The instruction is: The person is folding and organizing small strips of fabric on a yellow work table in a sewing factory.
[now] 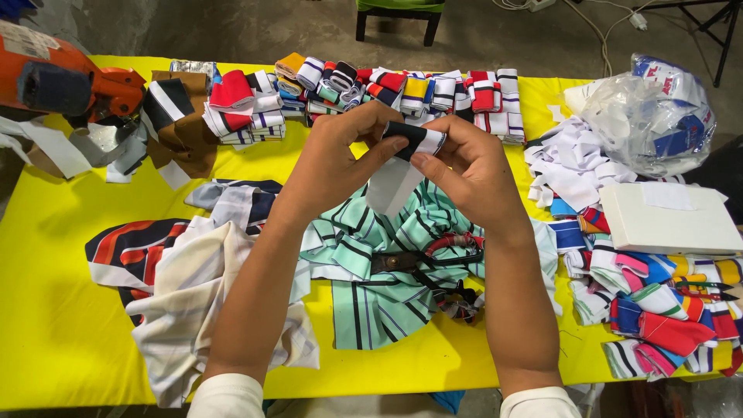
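Both forearms reach forward, left hand (pixel 334 159) and right hand (pixel 472 166) pinched together.

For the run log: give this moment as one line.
left hand: grips black-and-white fabric strip | right hand: grips same strip | below: mint striped fabric | surface: yellow table

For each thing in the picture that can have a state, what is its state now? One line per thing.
Left hand: fingers pinch the black-and-white strip.
Right hand: fingers pinch the same strip.
Black-and-white strip: folded, held above the table.
Mint striped fabric: lying flat, crumpled.
Scissors: lying on the mint fabric; blades hidden.
Folded strips: stacked in a row.
Plastic bag: open, crumpled.
White box: closed.
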